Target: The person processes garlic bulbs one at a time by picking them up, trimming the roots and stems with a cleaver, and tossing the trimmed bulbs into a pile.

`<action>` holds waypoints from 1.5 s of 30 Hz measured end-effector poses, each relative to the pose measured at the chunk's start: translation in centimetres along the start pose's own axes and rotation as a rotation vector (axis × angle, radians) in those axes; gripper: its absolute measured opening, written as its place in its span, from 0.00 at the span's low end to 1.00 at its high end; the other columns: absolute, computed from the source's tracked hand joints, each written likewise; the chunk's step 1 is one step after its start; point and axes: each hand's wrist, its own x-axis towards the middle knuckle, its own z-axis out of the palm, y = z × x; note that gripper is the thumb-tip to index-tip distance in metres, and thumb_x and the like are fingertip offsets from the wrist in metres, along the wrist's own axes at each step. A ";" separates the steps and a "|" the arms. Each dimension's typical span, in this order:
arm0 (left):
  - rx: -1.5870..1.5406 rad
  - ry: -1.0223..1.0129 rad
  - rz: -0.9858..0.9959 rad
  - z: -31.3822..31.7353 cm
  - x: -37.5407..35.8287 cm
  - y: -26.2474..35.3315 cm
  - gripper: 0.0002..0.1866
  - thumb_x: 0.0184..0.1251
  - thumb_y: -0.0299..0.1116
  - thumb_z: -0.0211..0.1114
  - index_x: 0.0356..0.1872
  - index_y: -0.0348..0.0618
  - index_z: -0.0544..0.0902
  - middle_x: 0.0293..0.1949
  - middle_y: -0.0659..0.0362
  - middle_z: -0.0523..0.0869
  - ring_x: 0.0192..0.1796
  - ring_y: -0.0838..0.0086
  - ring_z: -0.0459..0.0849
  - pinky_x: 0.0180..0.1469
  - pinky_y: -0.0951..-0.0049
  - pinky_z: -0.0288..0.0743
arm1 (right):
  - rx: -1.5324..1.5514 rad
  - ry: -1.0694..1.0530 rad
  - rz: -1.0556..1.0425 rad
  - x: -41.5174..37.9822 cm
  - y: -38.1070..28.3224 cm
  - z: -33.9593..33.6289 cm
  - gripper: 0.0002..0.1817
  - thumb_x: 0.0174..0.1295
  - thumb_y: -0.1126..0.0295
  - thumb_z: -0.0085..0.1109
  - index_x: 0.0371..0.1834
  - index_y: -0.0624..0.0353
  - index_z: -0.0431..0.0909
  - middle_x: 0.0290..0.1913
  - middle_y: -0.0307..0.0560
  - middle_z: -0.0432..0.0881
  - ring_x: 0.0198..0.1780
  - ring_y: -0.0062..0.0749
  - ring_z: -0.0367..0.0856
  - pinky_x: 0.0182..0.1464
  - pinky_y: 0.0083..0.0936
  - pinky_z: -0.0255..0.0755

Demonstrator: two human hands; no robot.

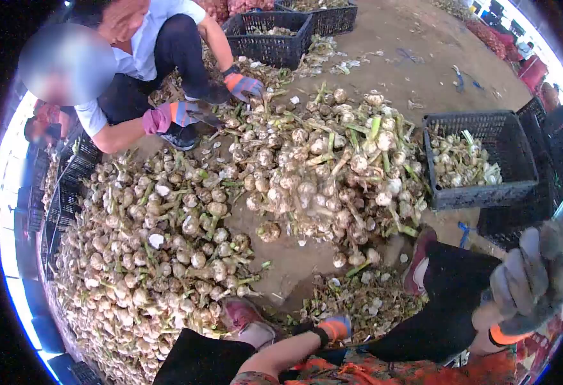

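- Holding the right hand [530, 276] up at the right, close to the camera, showing curled fingers in a grey glove with an orange cuff; blurring too much to tell whether gripping anything or merely bending.
- Hanging the left hand [336, 327] low between the knees, near the trimmings [371, 305]; showing only a small patch of glove, so not revealing an open or closed grip.
- Facing a heap of garlic bulbs [307, 160], many with long stems, piled on the floor [272, 269] just ahead, presumably for easy reach from a low position.
- Swinging over to a second pile [147, 237], spreading wide at the left, mostly short-stemmed, leaving a strip of bare ground in between (handy, surely, for telling the two apart).
- Planting one shoe [246, 313] and the other shoe [420, 260] either side of the trimmings, apparently giving the scraps a place to collect.
- Spotting a black crate [480, 196] just beside the heap at the right, partly filled with pale bulbs and stems, probably standing there to suit the right arm.
- Sharing the heap with a co-worker [142, 56] crouching opposite, resting a gloved hand [244, 88] at the far edge, likely working that side to avoid crowding.
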 end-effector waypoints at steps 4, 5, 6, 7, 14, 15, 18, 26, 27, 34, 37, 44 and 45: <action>0.337 0.388 -0.451 -13.2 -6.4 5.6 0.14 0.53 0.36 0.55 0.39 0.42 0.79 0.43 0.47 0.80 0.42 0.58 0.80 0.43 0.60 0.73 | -0.102 -0.056 -0.187 -2.6 1.5 0.6 0.13 0.61 0.67 0.50 0.46 0.61 0.65 0.26 0.39 0.64 0.14 0.24 0.64 0.16 0.27 0.60; 0.364 0.503 -0.516 -14.6 -6.7 4.6 0.17 0.52 0.34 0.56 0.45 0.44 0.77 0.49 0.47 0.77 0.48 0.58 0.78 0.46 0.62 0.73 | -0.195 -0.120 -0.246 -3.0 1.7 0.8 0.14 0.63 0.66 0.48 0.49 0.60 0.64 0.26 0.38 0.63 0.15 0.23 0.65 0.17 0.27 0.60; 0.344 0.599 -0.579 -17.8 -8.7 6.0 0.20 0.51 0.35 0.58 0.48 0.44 0.75 0.53 0.47 0.74 0.51 0.57 0.76 0.49 0.63 0.71 | -0.167 -0.022 -0.265 -3.5 2.2 2.0 0.16 0.63 0.66 0.48 0.50 0.63 0.64 0.26 0.39 0.65 0.17 0.22 0.65 0.20 0.25 0.63; 0.320 0.693 -0.640 -21.1 -10.9 7.4 0.24 0.49 0.35 0.60 0.52 0.45 0.72 0.57 0.47 0.70 0.54 0.55 0.74 0.52 0.65 0.70 | -0.170 -0.025 -0.275 -3.8 2.3 2.2 0.16 0.63 0.66 0.48 0.50 0.63 0.64 0.26 0.39 0.65 0.17 0.22 0.65 0.20 0.25 0.63; 0.424 0.972 -0.975 -27.6 -16.9 -1.9 0.42 0.37 0.37 0.70 0.61 0.47 0.63 0.58 0.47 0.66 0.56 0.52 0.71 0.53 0.60 0.69 | -0.276 0.014 -0.277 -4.3 3.4 -0.3 0.17 0.59 0.65 0.55 0.43 0.69 0.68 0.18 0.41 0.66 0.14 0.25 0.64 0.17 0.25 0.62; 0.408 0.950 -1.056 -27.3 -17.4 -3.6 0.44 0.38 0.38 0.71 0.62 0.47 0.61 0.60 0.46 0.63 0.57 0.51 0.70 0.54 0.61 0.69 | -0.229 0.064 -0.221 -4.6 3.4 -0.8 0.17 0.58 0.64 0.57 0.41 0.69 0.68 0.17 0.41 0.66 0.13 0.25 0.64 0.16 0.25 0.62; 0.307 1.048 -1.181 -25.5 -19.4 -7.4 0.27 0.53 0.38 0.57 0.58 0.51 0.69 0.56 0.45 0.72 0.52 0.54 0.76 0.50 0.61 0.73 | -0.220 0.325 -0.237 -5.7 2.9 -0.6 0.14 0.57 0.65 0.56 0.36 0.67 0.69 0.15 0.41 0.66 0.13 0.27 0.64 0.16 0.24 0.61; -0.222 1.635 -1.072 -31.4 -18.2 -12.7 0.32 0.49 0.58 0.60 0.49 0.43 0.75 0.43 0.46 0.81 0.46 0.51 0.78 0.49 0.60 0.72 | 0.351 0.479 -0.097 -6.3 1.6 -1.2 0.14 0.62 0.63 0.46 0.25 0.62 0.70 0.15 0.41 0.69 0.16 0.28 0.66 0.22 0.23 0.64; 0.044 1.725 -0.793 -30.4 -16.1 -23.7 0.26 0.57 0.52 0.56 0.52 0.46 0.73 0.46 0.50 0.80 0.46 0.52 0.78 0.49 0.60 0.72 | 0.429 0.499 -0.063 -5.9 1.5 -1.0 0.15 0.62 0.62 0.45 0.23 0.61 0.70 0.15 0.41 0.69 0.16 0.28 0.66 0.23 0.23 0.64; 0.426 0.801 -1.007 -34.7 -16.7 -17.1 0.24 0.64 0.38 0.47 0.63 0.56 0.63 0.54 0.55 0.76 0.52 0.59 0.77 0.57 0.59 0.64 | 0.147 0.531 0.010 -3.7 1.5 -1.8 0.15 0.63 0.61 0.43 0.32 0.63 0.70 0.22 0.46 0.72 0.17 0.30 0.66 0.23 0.23 0.64; -0.381 1.125 -0.722 -33.0 -18.1 -17.3 0.24 0.65 0.44 0.47 0.61 0.50 0.64 0.51 0.56 0.77 0.50 0.60 0.76 0.54 0.60 0.65 | 0.013 0.519 -0.017 -4.3 1.2 -2.0 0.16 0.64 0.60 0.42 0.37 0.64 0.70 0.26 0.49 0.73 0.18 0.31 0.66 0.22 0.23 0.63; -1.638 1.653 0.490 -33.0 -21.3 -4.6 0.11 0.61 0.30 0.58 0.45 0.44 0.79 0.33 0.61 0.83 0.31 0.76 0.79 0.33 0.76 0.74 | -0.470 0.653 -0.284 -11.6 2.2 -9.3 0.15 0.55 0.67 0.49 0.42 0.67 0.69 0.25 0.51 0.72 0.16 0.32 0.67 0.19 0.23 0.63; -1.548 1.728 0.427 -33.5 -21.8 -2.0 0.12 0.58 0.27 0.61 0.44 0.43 0.79 0.32 0.61 0.83 0.28 0.76 0.79 0.28 0.78 0.72 | -0.257 0.785 -0.308 -13.6 3.5 -13.1 0.15 0.45 0.75 0.56 0.37 0.67 0.68 0.17 0.46 0.69 0.14 0.32 0.69 0.16 0.23 0.63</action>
